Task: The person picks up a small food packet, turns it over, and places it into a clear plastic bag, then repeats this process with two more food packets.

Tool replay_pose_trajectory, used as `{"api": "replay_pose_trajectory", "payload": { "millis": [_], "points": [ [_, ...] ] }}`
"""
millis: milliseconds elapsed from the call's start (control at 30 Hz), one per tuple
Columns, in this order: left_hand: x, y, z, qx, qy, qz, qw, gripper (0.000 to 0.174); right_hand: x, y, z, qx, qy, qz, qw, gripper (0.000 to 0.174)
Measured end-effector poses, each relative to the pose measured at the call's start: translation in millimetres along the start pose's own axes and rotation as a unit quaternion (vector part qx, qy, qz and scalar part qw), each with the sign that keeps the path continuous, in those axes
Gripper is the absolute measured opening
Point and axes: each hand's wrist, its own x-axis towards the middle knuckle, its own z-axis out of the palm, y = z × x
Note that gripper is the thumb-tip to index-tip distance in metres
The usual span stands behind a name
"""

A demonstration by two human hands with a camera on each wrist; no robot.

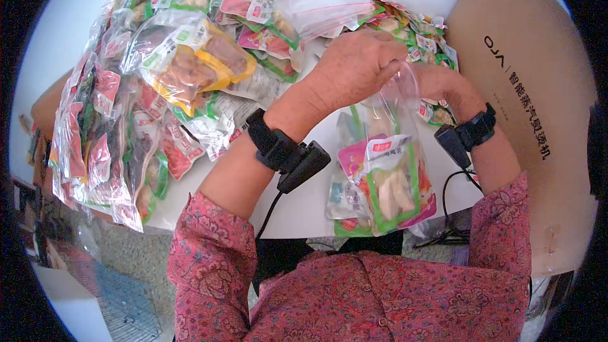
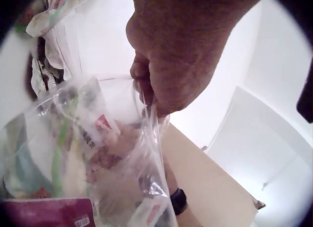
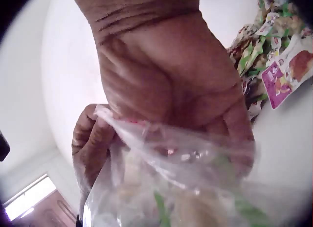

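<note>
A clear zip bag [image 1: 405, 95] hangs upright in front of the person, with several food packets [image 1: 392, 183] inside it, trimmed in green and pink. My left hand [image 1: 364, 63] pinches its top edge near a corner; the left wrist view shows the pinched plastic gathered under the fingers. At the bag's mouth, my right hand [image 3: 171, 85] holds the other side, its fingers partly covered by the plastic. Through the bag's wall, the right hand [image 2: 112, 144] also shows in the left wrist view. The head view has the right fingertips hidden behind the left hand.
Filled clear bags of packets [image 1: 114, 126] are heaped at the left. One with yellow-edged packets [image 1: 196, 63] lies on top. An unfilled zip bag [image 1: 323, 9] and loose packets [image 1: 424, 38] lie behind the hands. A cardboard box [image 1: 525, 101] stands at the right.
</note>
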Motion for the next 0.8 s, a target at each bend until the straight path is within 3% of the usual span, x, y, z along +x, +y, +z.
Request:
{"api": "replay_pose_trajectory", "payload": {
  "millis": [67,200,267,300,367,467,667,800],
  "points": [
    [-0.3,-1.0,1.5,-0.004,-0.006,-0.006,1.000,0.009,1.0,-7.4,1.6,-0.126,0.054,-0.120,0.983,0.032],
    [-0.2,-2.8,2.9,0.018,-0.002,0.007,1.000,0.011,13.1,19.2,7.4,-0.003,0.027,-0.075,0.997,0.026],
    [0.4,-1.4,5.1,0.034,-0.001,0.009,0.999,0.012,16.4,18.5,7.3,-0.020,-0.063,-0.020,0.998,0.027],
    [0.6,-0.1,7.3,0.041,0.012,0.010,0.999,0.013,18.3,18.2,8.4,-0.019,-0.064,-0.020,0.998,0.027],
    [0.8,0.9,9.2,0.047,0.024,0.012,0.999,0.013,19.3,7.3,13.2,-0.128,-0.104,0.016,0.986,0.029],
    [2.7,0.7,4.3,0.034,0.003,0.003,0.999,0.012,6.4,-1.0,11.5,-0.104,-0.084,-0.004,0.991,0.029],
    [5.5,14.8,-1.6,0.077,0.049,-0.025,0.996,0.013,-23.8,-14.6,10.2,-0.034,-0.029,-0.061,0.997,0.029],
    [4.0,18.8,0.8,0.054,0.013,-0.049,0.997,0.014,-26.4,-13.8,1.5,-0.004,0.003,-0.090,0.996,0.029]
  ]
}}
